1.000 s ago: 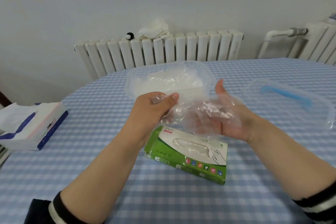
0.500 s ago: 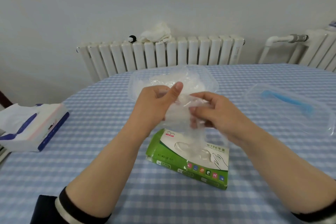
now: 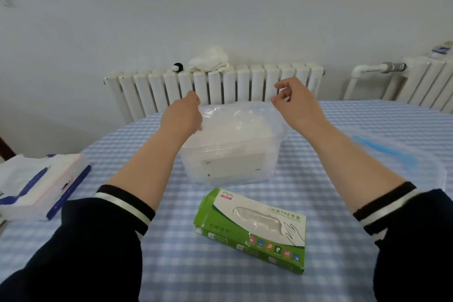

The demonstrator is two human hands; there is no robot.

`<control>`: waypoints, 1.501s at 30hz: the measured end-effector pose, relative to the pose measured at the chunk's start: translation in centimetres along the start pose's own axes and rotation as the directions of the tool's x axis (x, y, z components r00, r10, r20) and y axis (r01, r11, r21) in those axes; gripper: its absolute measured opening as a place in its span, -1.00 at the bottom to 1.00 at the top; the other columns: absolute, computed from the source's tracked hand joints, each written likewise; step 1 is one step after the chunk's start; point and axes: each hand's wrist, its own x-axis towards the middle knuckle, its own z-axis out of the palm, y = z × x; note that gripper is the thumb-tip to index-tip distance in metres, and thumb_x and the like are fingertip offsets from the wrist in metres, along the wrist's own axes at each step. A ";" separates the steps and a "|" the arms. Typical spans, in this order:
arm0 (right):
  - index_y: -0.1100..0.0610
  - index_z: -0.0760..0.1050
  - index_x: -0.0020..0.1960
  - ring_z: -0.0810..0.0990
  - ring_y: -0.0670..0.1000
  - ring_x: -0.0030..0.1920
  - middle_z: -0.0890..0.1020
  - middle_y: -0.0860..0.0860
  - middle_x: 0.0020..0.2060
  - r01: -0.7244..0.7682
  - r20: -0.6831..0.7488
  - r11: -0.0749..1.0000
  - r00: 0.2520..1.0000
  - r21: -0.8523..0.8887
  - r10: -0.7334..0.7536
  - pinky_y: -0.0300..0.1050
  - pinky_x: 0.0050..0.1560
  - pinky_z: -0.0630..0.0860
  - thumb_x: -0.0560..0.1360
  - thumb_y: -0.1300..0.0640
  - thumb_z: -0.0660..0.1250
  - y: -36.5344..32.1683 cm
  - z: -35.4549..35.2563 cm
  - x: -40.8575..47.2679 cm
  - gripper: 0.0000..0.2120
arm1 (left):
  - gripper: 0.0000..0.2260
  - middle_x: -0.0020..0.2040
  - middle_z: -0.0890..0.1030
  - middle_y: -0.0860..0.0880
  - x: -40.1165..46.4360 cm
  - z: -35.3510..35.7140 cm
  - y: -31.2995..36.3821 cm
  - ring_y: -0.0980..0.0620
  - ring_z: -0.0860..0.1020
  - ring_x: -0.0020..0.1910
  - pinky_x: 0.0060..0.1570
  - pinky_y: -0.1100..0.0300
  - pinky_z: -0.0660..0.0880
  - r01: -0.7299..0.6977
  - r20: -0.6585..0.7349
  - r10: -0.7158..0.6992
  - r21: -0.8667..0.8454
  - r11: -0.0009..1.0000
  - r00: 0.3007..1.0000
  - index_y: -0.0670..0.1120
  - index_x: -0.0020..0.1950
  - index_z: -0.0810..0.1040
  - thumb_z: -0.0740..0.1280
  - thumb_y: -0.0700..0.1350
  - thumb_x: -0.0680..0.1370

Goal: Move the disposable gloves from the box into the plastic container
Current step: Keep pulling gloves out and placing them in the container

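**Clear glove stretched over the container**

A thin, see-through disposable glove (image 3: 235,115) is spread flat, crinkled and glossy, above the open plastic container (image 3: 230,162), which already holds a pale heap of gloves.

The container stands on a table under a blue-and-white checked cloth (image 3: 220,277). Left of the container lies a tissue pack (image 3: 41,186); in front of it, the green glove box (image 3: 252,230); to its right, a clear lid (image 3: 397,154) with a blue strip. Behind it, a white radiator (image 3: 220,86) stands against a pale wall.

The left hand (image 3: 182,117) grips the glove's left edge at the container's left rim. The right hand (image 3: 296,103) pinches the glove's right edge above the container's back right corner.
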 end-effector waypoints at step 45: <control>-0.20 0.44 -0.17 0.48 -0.27 0.11 0.52 -0.34 0.18 0.118 0.714 0.991 0.689 0.057 -0.124 -0.32 0.17 0.40 0.59 0.08 0.28 2.1 2.7 -13.3 -0.78 | -0.30 -0.31 0.56 -0.04 -7.0 3.2 -2.6 -0.08 0.47 -0.07 0.14 0.02 0.35 -0.344 -0.169 0.392 0.254 0.904 0.905 -0.09 -0.34 0.48 -0.28 0.26 0.59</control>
